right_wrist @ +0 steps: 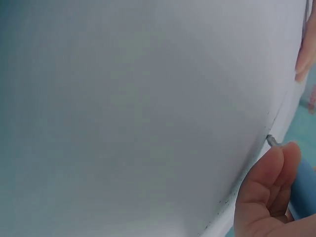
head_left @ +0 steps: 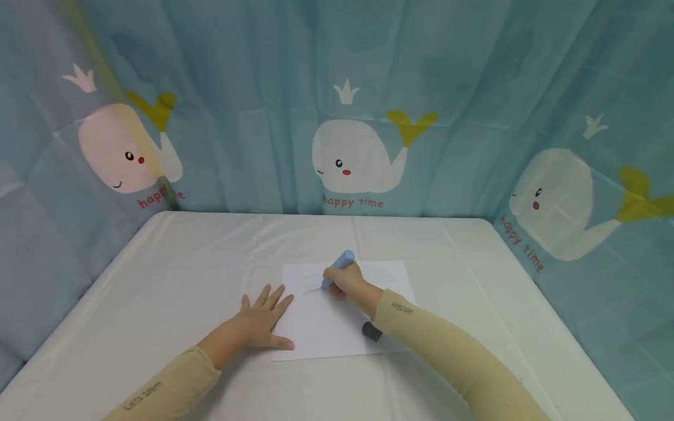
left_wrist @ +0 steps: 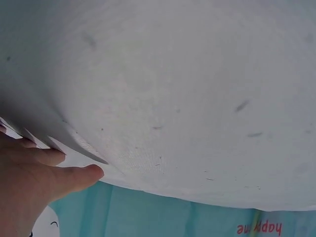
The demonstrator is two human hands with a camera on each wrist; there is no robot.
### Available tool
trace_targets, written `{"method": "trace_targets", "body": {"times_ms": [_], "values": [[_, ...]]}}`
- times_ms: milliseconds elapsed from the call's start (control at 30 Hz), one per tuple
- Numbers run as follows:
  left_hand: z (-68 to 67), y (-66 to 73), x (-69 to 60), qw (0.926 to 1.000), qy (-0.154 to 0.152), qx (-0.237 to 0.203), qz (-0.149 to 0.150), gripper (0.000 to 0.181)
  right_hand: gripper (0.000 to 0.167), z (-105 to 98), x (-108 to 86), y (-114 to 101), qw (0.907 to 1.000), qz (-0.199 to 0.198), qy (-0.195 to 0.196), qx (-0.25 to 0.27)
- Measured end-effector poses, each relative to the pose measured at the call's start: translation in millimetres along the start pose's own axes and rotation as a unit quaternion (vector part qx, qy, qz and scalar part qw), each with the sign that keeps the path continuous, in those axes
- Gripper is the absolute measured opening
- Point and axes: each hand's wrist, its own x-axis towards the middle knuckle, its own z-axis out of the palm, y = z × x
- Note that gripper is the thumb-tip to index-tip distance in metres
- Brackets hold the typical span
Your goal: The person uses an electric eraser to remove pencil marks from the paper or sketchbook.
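A sheet of white paper point(head_left: 321, 333) lies on the white-covered table. My right hand point(head_left: 344, 279) pinches a thick light-blue marker point(head_left: 342, 259) near its tip, which meets the upper part of the sheet beside a faint line. In the right wrist view, thumb and finger press together around the marker point(right_wrist: 302, 190), and its grey tip touches the paper. With fingers spread, my left hand point(head_left: 260, 323) rests flat at the sheet's left edge. The left wrist view catches the thumb and part of that hand point(left_wrist: 39, 173). A black cap point(head_left: 371, 331) lies on the paper beneath my right forearm.
The white tablecloth point(head_left: 184, 263) surrounds the sheet. Behind and at both sides of the table hangs a blue-green curtain point(head_left: 237, 146) printed with white whales. My right sleeve point(head_left: 447, 351) crosses over the paper's lower right corner.
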Motion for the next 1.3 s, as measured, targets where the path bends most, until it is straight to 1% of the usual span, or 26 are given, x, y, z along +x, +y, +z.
{"method": "trace_targets", "body": {"times_ms": [200,300,400,567,767,933,1133,1300], "values": [[1.2,-2.8,-0.4,1.0,0.003,0.0,0.002,0.107,0.028,0.4,0.5,0.0,0.9999,-0.012,0.003,0.001],[1.7,-4.0,0.0,1.0,0.002,0.003,0.0,0.108,0.03,1.3,0.0,0.6,0.9999,-0.011,-0.011,0.001],[1.4,-4.2,-0.1,1.0,0.003,0.004,-0.001,0.109,0.035,1.5,0.3,1.2,0.9999,-0.009,-0.014,0.005],[0.7,-2.6,-1.3,0.9999,0.008,-0.007,0.006,0.107,0.038,-0.3,2.7,2.7,0.9999,-0.006,0.008,-0.002],[1.1,-1.6,-1.7,1.0,0.009,-0.003,0.0,0.107,0.036,-0.7,3.2,2.1,0.9999,-0.002,0.013,-0.006],[2.1,-2.9,-0.7,1.0,0.007,-0.001,0.0,0.108,0.036,1.4,1.8,0.5,0.9998,-0.005,0.016,0.006],[2.1,-4.1,-0.7,1.0,0.002,0.002,0.0,0.109,0.031,6.2,-3.3,0.3,0.9998,-0.011,-0.014,-0.002],[2.7,-2.8,-0.6,1.0,0.002,-0.001,-0.001,0.108,0.036,4.3,-1.9,-0.4,1.0,-0.007,-0.003,0.002]]}}
